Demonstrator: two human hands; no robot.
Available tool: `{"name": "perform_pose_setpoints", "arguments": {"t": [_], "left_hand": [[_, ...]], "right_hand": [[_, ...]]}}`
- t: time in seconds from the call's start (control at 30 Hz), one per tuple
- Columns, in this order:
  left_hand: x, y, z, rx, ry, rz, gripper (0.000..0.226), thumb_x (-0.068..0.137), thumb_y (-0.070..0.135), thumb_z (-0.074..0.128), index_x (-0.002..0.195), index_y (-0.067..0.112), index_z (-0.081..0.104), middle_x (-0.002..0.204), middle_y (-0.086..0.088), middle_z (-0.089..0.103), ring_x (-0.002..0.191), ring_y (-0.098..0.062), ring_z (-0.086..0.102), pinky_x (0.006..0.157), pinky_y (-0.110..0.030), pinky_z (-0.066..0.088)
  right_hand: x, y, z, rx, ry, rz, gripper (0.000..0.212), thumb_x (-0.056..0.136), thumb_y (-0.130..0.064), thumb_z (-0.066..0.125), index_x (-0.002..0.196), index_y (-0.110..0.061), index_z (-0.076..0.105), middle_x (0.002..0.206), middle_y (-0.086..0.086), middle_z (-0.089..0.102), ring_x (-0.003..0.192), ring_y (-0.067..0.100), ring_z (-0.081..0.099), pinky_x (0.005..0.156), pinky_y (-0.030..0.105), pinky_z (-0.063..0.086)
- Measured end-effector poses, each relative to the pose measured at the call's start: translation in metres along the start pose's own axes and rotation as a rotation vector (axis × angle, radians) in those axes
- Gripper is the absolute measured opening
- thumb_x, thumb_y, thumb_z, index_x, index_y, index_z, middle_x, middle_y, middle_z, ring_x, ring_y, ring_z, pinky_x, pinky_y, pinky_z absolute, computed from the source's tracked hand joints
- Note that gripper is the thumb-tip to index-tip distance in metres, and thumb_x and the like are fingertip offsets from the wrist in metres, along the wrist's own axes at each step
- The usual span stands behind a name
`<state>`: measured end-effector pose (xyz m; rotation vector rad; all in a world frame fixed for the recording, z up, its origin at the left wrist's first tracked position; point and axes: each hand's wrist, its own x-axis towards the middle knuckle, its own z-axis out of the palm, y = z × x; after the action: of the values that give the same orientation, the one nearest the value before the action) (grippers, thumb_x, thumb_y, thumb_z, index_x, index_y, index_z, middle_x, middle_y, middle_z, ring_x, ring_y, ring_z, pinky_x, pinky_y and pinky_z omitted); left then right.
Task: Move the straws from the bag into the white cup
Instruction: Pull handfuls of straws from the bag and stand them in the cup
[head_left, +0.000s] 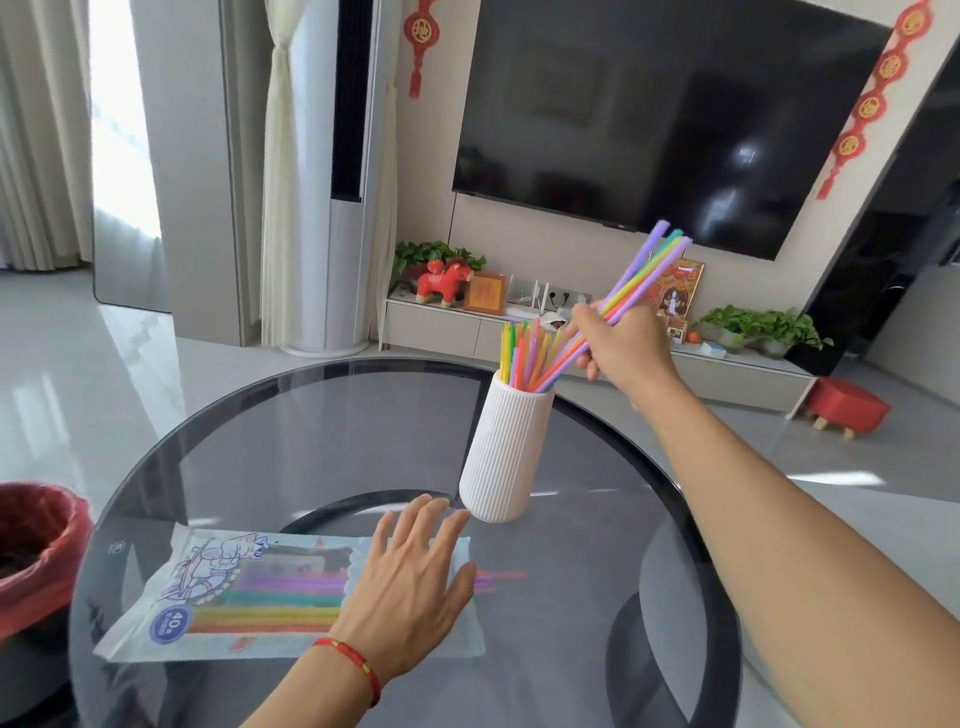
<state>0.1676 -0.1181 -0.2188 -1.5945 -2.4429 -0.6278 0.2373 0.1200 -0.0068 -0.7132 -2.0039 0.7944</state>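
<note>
A tall white ribbed cup (506, 457) stands on the round glass table (270, 431) with several coloured straws (524, 353) upright inside it. My right hand (626, 348) grips a slanted bundle of coloured straws (647, 270), whose lower ends reach into the cup's mouth. A clear printed bag (234, 597) lies flat near the table's front, with several straws still inside. My left hand (410, 582) rests flat on the bag's right end, fingers spread, fingertips close to the cup's base.
A bin with a red liner (36, 540) stands at the table's left. Beyond the table are a TV console with plants and ornaments (441, 283), a wall TV (649, 114) and a red stool (847, 408) on the floor.
</note>
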Motion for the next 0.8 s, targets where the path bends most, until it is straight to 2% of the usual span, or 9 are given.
{"name": "perform_pose_setpoints", "arguments": {"t": [0.1, 0.2, 0.3, 0.4, 0.5, 0.57, 0.63, 0.7, 0.8], "left_hand": [[-0.001, 0.001, 0.000, 0.008, -0.011, 0.007, 0.056, 0.099, 0.052, 0.029, 0.147, 0.026, 0.043, 0.150, 0.000, 0.045, 0.145, -0.026, 0.036, 0.117, -0.051, 0.034], [0.000, 0.000, 0.002, 0.033, -0.035, 0.000, 0.056, 0.101, 0.053, 0.026, 0.152, 0.030, 0.030, 0.158, 0.004, 0.032, 0.151, -0.021, 0.022, 0.122, -0.048, 0.024], [0.001, -0.001, 0.002, 0.027, -0.041, -0.008, 0.055, 0.103, 0.053, 0.026, 0.154, 0.032, 0.023, 0.160, 0.006, 0.026, 0.152, -0.018, 0.015, 0.124, -0.046, 0.018], [0.001, 0.000, 0.000, 0.010, -0.047, -0.016, 0.055, 0.103, 0.052, 0.027, 0.154, 0.032, 0.024, 0.161, 0.006, 0.026, 0.153, -0.019, 0.015, 0.125, -0.046, 0.018], [0.000, 0.001, 0.000, 0.005, -0.047, -0.023, 0.055, 0.103, 0.052, 0.029, 0.154, 0.031, 0.025, 0.161, 0.005, 0.027, 0.152, -0.020, 0.017, 0.125, -0.047, 0.019], [0.000, 0.001, 0.000, 0.003, -0.043, -0.023, 0.055, 0.103, 0.052, 0.029, 0.153, 0.032, 0.025, 0.160, 0.006, 0.027, 0.152, -0.019, 0.017, 0.125, -0.046, 0.018], [-0.001, 0.000, 0.001, 0.002, -0.041, -0.022, 0.054, 0.102, 0.052, 0.029, 0.153, 0.032, 0.025, 0.159, 0.006, 0.028, 0.152, -0.019, 0.017, 0.125, -0.045, 0.018], [-0.001, -0.001, 0.000, -0.014, -0.030, -0.023, 0.054, 0.102, 0.051, 0.031, 0.152, 0.031, 0.028, 0.158, 0.006, 0.030, 0.151, -0.019, 0.020, 0.125, -0.045, 0.020], [-0.002, -0.001, 0.000, -0.030, -0.011, -0.011, 0.054, 0.101, 0.049, 0.030, 0.151, 0.030, 0.032, 0.155, 0.006, 0.033, 0.150, -0.019, 0.022, 0.123, -0.045, 0.023]], "right_hand": [[-0.003, -0.007, 0.015, -0.185, -0.122, 0.046, 0.037, 0.093, -0.038, 0.069, 0.082, -0.004, 0.074, 0.060, 0.005, 0.067, 0.043, 0.012, 0.058, 0.052, 0.029, 0.051], [-0.002, -0.014, 0.019, -0.170, 0.070, -0.021, 0.038, 0.085, -0.047, 0.075, 0.095, -0.010, 0.073, 0.081, -0.001, 0.071, 0.069, 0.012, 0.062, 0.062, 0.028, 0.046], [-0.002, -0.020, 0.016, -0.139, 0.205, -0.241, 0.065, 0.085, -0.035, 0.081, 0.138, -0.013, 0.049, 0.128, 0.004, 0.059, 0.107, 0.018, 0.059, 0.083, 0.014, 0.048], [-0.005, -0.016, 0.020, -0.172, 0.028, -0.367, 0.075, 0.096, -0.021, 0.073, 0.159, -0.019, 0.032, 0.156, 0.011, 0.047, 0.139, 0.024, 0.049, 0.109, 0.034, 0.044], [-0.010, -0.010, 0.026, -0.144, -0.112, -0.309, 0.053, 0.105, -0.023, 0.060, 0.156, -0.018, 0.043, 0.155, 0.006, 0.053, 0.138, 0.021, 0.053, 0.112, 0.042, 0.048], [-0.012, -0.009, 0.027, -0.098, -0.098, -0.256, 0.058, 0.105, -0.025, 0.061, 0.158, -0.018, 0.039, 0.155, 0.005, 0.054, 0.134, 0.020, 0.057, 0.106, 0.039, 0.052], [-0.011, -0.013, 0.025, -0.014, 0.029, -0.275, 0.078, 0.099, -0.024, 0.071, 0.162, -0.019, 0.025, 0.160, 0.003, 0.046, 0.132, 0.010, 0.054, 0.100, 0.028, 0.048], [-0.007, -0.019, 0.021, 0.047, 0.180, -0.364, 0.092, 0.093, -0.023, 0.078, 0.163, -0.015, 0.019, 0.155, 0.002, 0.046, 0.117, -0.007, 0.057, 0.097, 0.027, 0.052], [0.000, -0.026, 0.018, 0.049, 0.313, -0.456, 0.083, 0.097, -0.028, 0.072, 0.162, -0.014, 0.023, 0.139, 0.013, 0.064, 0.097, 0.006, 0.073, 0.086, 0.026, 0.060]]}}
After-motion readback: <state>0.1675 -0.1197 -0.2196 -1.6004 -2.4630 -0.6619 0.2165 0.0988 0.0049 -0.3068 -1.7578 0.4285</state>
